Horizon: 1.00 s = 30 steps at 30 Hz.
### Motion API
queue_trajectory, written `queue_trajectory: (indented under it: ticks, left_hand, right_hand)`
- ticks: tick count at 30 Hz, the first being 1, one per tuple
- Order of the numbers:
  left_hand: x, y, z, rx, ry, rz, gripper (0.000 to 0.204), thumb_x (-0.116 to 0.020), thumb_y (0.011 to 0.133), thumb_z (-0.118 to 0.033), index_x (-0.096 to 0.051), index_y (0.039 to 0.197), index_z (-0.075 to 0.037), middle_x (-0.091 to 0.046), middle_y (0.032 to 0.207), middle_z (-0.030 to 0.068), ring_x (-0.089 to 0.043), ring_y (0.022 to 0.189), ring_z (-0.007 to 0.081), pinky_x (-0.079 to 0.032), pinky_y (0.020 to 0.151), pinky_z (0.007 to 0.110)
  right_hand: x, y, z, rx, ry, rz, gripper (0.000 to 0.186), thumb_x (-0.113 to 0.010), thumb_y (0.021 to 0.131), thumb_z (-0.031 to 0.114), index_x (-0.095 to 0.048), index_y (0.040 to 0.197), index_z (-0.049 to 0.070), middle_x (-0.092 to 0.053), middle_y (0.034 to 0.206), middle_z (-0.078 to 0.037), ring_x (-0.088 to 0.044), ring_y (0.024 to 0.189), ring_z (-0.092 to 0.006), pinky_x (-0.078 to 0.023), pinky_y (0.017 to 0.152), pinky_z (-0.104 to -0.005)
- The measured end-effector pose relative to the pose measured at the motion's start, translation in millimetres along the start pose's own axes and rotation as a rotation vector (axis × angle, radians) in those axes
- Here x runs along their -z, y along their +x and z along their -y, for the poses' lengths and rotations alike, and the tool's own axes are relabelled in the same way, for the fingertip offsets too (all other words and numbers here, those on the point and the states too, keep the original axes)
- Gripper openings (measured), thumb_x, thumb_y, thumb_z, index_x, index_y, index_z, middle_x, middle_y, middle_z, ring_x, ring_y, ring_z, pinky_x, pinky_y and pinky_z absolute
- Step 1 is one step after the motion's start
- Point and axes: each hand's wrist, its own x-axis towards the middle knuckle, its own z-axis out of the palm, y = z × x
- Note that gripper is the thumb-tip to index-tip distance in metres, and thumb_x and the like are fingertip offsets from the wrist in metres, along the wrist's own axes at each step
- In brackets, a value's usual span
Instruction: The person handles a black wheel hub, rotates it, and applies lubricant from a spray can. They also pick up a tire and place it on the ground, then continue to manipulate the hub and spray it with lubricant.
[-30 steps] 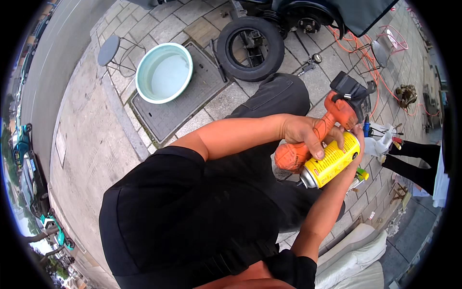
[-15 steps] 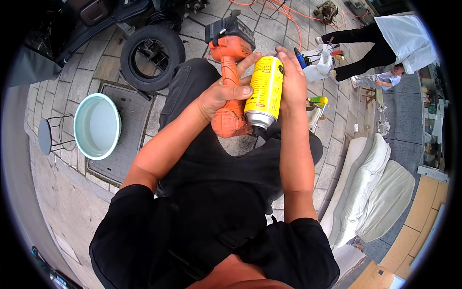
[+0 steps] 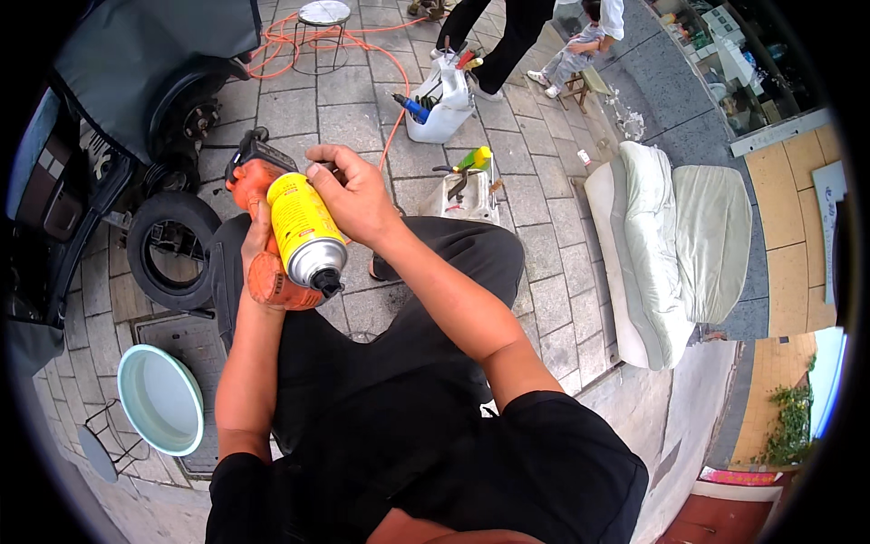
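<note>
A yellow spray can (image 3: 304,218) with a silver shoulder and black nozzle slants across my lap, nozzle end toward me. Behind it lies an orange cordless impact wrench (image 3: 276,279), its black battery (image 3: 258,152) at the far end. My left hand (image 3: 256,234) is closed around the wrench's handle, against the can; most of its fingers are hidden behind them. Beside the can's far end is my right hand (image 3: 358,195), fingers curled and thumb tip against the index finger. Whatever small thing it may pinch does not show.
A loose tyre (image 3: 145,245) and a pale green basin (image 3: 127,390) are at left, near a vehicle with an exposed wheel hub (image 3: 201,118). Ahead stands a white tool container (image 3: 444,113), with an orange hose (image 3: 390,54) behind. People are farther back; folded bedding (image 3: 639,263) lies right.
My view has swung right. The can and wrench have turned and appear farther left. My right hand has come off the can's side, and its thumb and index finger now meet beside the far end.
</note>
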Motion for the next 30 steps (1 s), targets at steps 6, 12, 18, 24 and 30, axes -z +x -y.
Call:
queue_trajectory:
  ticks: [6, 12, 18, 24, 30]
  left_hand:
    - [4.6, 15.3, 7.6, 0.007, -0.01, -0.07, 0.052, -0.047, 0.115, -0.047, -0.061, 0.134, -0.001, -0.074, 0.115, 0.0144, -0.077, 0.094, 0.0266, -0.065, 0.081, 0.04]
    - [4.4, 18.1, 7.1, -0.009, 0.037, -0.153, 0.054, -0.044, 0.114, -0.048, -0.063, 0.13, 0.0, -0.074, 0.104, 0.0164, -0.075, 0.08, 0.0299, -0.065, 0.064, 0.042]
    - [47.6, 28.7, -2.6, 0.004, 0.014, 0.175, 0.066, -0.064, 0.105, -0.033, -0.042, 0.158, -0.001, -0.06, 0.148, 0.0182, -0.066, 0.128, 0.0333, -0.056, 0.108, 0.049]
    - [47.0, 34.6, -5.5, 0.068, -0.041, 0.35, 0.076, -0.073, 0.095, -0.027, -0.041, 0.158, 0.0, -0.061, 0.145, 0.0209, -0.065, 0.129, 0.038, -0.053, 0.111, 0.055]
    - [30.5, 29.9, 3.4, 0.087, -0.055, 0.401, 0.078, -0.072, 0.095, -0.027, -0.038, 0.159, 0.001, -0.06, 0.144, 0.0237, -0.065, 0.128, 0.0426, -0.051, 0.113, 0.062]
  right_hand:
    - [7.5, -2.1, -5.0, -0.012, 0.004, -0.071, 0.032, -0.069, 0.103, 0.018, -0.069, 0.128, -0.002, -0.072, 0.099, -0.005, -0.066, 0.086, -0.0092, -0.057, 0.078, -0.0281]
    - [6.0, -0.4, -6.4, -0.03, -0.001, -0.076, 0.031, -0.069, 0.102, 0.016, -0.069, 0.126, -0.003, -0.071, 0.096, -0.004, -0.066, 0.083, -0.0083, -0.056, 0.076, -0.0274]
    - [5.0, 1.5, -7.7, -0.011, 0.039, -0.066, 0.031, -0.068, 0.102, 0.015, -0.068, 0.126, -0.004, -0.073, 0.098, -0.006, -0.068, 0.084, -0.0087, -0.057, 0.077, -0.0281]
    - [7.1, 2.5, -11.7, -0.004, 0.002, -0.076, 0.032, -0.068, 0.102, 0.015, -0.068, 0.128, -0.004, -0.074, 0.1, -0.007, -0.069, 0.084, -0.0093, -0.058, 0.076, -0.0284]
    - [20.5, 1.4, -4.0, -0.123, 0.132, -0.063, 0.039, -0.07, 0.101, 0.014, -0.063, 0.133, -0.006, -0.074, 0.1, -0.009, -0.069, 0.082, -0.0099, -0.058, 0.075, -0.0279]
